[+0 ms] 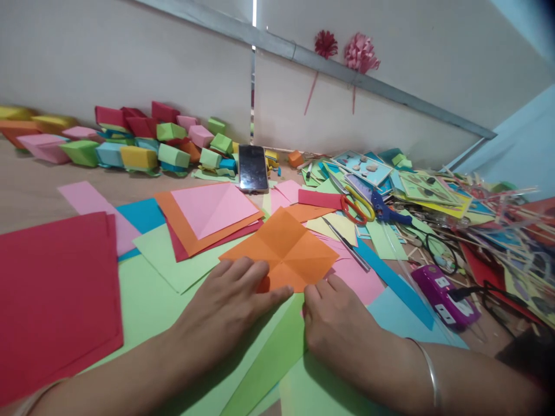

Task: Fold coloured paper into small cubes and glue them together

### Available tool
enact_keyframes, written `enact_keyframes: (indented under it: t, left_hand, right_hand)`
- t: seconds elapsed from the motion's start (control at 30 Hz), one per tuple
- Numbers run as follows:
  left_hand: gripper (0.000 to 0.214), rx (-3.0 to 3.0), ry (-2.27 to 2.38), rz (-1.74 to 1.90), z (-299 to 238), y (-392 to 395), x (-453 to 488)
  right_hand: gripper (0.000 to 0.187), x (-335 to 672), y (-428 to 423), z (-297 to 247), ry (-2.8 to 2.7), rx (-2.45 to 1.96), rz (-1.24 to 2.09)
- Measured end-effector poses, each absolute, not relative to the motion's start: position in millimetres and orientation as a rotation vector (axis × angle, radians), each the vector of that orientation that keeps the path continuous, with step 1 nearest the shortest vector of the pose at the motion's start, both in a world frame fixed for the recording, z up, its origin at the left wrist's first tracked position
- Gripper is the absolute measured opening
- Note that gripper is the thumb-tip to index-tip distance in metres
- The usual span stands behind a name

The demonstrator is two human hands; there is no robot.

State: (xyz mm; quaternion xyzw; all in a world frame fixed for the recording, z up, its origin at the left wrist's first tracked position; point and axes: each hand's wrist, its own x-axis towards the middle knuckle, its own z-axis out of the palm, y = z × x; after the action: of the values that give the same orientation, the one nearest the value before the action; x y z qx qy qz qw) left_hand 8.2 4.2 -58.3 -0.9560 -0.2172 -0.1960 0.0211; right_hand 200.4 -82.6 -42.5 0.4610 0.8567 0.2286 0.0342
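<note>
An orange square of paper [284, 237] lies in front of me, with crossing creases that meet near its middle. My left hand [234, 294] rests on its lower left side, fingers laid over the paper and thumb stretched along the near edge. On the near right side, my right hand [338, 312] is closed, with its curled fingers at the paper's edge. The near corner of the square is hidden or folded; I cannot tell which. Beneath both hands lie light green sheets [143, 312] and a darker green strip [264, 358].
Red sheets [52, 294] lie at left. Small folded paper boxes [139, 156] line the wall beside a phone [253, 167]. To the right are scissors [358, 205], a silver pen-like tool [347, 242], a blue glue gun [388, 211] and a purple power strip [444, 294] with a cord.
</note>
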Motion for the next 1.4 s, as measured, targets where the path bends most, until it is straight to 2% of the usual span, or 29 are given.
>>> enact_keyframes:
  t: [0.1, 0.37, 0.53, 0.7, 0.87, 1.0, 1.07, 1.1, 1.2, 1.4]
  left_hand:
    - [0.02, -2.889, -0.643, -0.568, -54.8, 1.0, 6.2]
    - [0.026, -2.755, -0.675, -0.371, -42.1, -14.6, -10.2]
    - [0.03, -2.682, -0.789, -0.392, -39.0, -14.1, -15.8]
    - [0.036, -2.853, -0.609, -0.52, -44.2, -16.1, -8.3]
    - [0.019, -2.952, -0.776, -0.3, -49.5, -14.3, -1.8]
    - [0.016, -2.917, -0.827, -0.3, -51.7, -14.3, -3.2]
    - [0.017, -2.894, -0.823, -0.332, -53.7, -13.1, -4.2]
    - [0.018, -2.887, -0.817, -0.344, -54.9, -12.0, -4.7]
    - [0.029, -2.872, -0.841, -0.359, -59.1, -9.1, -6.5]
    - [0.039, -2.864, -0.816, -0.327, -64.3, -28.0, -9.1]
  right_hand:
    - [0.023, 202.0, -81.9, -41.5, 2.621, 1.424, 0.65]
    - [0.024, 204.1, -81.1, -37.8, 2.578, 1.436, 0.468]
    - [0.026, 205.0, -79.4, -39.0, 2.664, 1.441, 0.557]
    - [0.019, 198.6, -76.2, -36.0, 2.878, 1.394, 0.642]
    - [0.016, 206.3, -68.0, -23.1, 2.885, 1.461, 0.815]
    - [0.042, 222.6, -63.5, -7.5, 2.583, 1.623, 0.949]
    - [0.046, 226.7, -62.7, -3.7, 2.612, 1.542, 0.906]
    - [0.041, 227.2, -62.3, -3.0, 2.659, 1.492, 0.871]
    - [0.007, 224.7, -59.9, -3.2, 2.831, 1.352, 0.743]
    - [0.018, 224.5, -51.2, -6.3, 3.081, 1.097, 0.337]
